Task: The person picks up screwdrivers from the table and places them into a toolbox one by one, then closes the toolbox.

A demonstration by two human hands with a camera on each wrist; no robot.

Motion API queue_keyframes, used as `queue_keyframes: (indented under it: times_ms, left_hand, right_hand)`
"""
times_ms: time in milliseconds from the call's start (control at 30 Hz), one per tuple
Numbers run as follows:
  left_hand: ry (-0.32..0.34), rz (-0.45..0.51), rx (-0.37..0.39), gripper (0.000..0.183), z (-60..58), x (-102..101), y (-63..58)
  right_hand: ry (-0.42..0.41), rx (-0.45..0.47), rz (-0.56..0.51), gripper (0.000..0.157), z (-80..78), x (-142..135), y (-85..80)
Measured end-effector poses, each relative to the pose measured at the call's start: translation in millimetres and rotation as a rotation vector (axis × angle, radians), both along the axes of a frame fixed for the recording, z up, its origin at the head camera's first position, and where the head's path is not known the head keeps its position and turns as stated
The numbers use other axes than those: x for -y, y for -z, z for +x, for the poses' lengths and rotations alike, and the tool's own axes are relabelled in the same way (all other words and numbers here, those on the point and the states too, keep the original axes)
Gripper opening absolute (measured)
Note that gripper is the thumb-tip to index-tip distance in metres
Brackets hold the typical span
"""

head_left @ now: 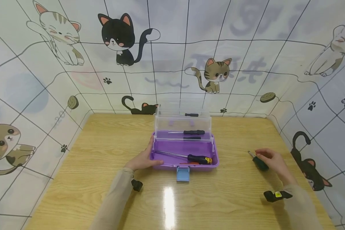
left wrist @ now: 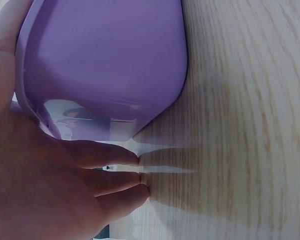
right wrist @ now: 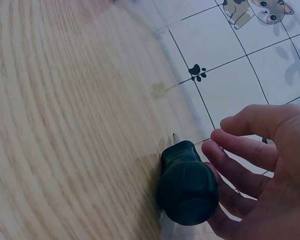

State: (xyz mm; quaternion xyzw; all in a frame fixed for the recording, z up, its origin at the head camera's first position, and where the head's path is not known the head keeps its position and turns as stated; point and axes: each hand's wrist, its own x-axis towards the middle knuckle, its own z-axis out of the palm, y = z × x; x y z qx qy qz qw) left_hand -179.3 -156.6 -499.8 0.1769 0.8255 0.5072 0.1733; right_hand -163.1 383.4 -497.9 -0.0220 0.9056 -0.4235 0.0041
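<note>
Two hands are at work here, set wide apart around the purple toolbox (head_left: 172, 146), which sits with its front towards the person on the bench (head_left: 233, 191). Left hand (head_left: 142, 159) first: it spans the toolbox's left front corner, thumb at the front, fingers extended along the left end, and that looks like steadying rather than lifting.

Over to the right hand (head_left: 273, 159), well off to the toolbox's right! It's right beside the stubby green screwdriver (head_left: 260, 164), thumb and fingers loosely bent, a gap between thumb and handle in the wrist view. Whether a fingertip touches the handle, I can't tell. The screwdriver lies outside the toolbox, tip pointing away from the person and slightly towards it.

Inside the toolbox, a long screwdriver with a black-and-yellow handle (head_left: 199, 159) lies along the front, a red piece (head_left: 193, 163) partly hidden beneath it. Slim dark screwdrivers (head_left: 194, 132) show further back, around the raised clear trays (head_left: 184, 123). Out front, the blue latch (head_left: 183, 174) hangs undone.

So the step? I judge it's a pick-up, though a set-down could look much the same. If so, it calls for thumb and fingers closing round that handle, with the toolbox held steady.
</note>
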Motion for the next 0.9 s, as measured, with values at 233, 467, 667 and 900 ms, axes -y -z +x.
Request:
queue_keyframes:
  times_ms: [233, 467, 667, 900]
  left_hand:
    - [0.0, -0.018, 0.022, 0.123, 1.1, -1, -2.3]
    - [-0.001, -0.005, 0.033, 0.123, 2.0, 0, -3.4]
    - [0.005, -0.004, 0.013, 0.123, 1.4, 0, -2.1]
    - [0.008, -0.004, -0.005, 0.123, 1.3, 0, -1.1]
  right_hand:
    - [0.012, 0.023, 0.01, 0.039, 5.0, -5, 4.1]
    - [0.005, 0.053, 0.02, 0.043, 10.5, -10, 7.7]
    - [0.001, 0.039, 0.042, 0.044, 12.2, -11, 16.5]
    - [-0.019, 0.033, 0.099, 0.051, 10.9, -11, 22.9]
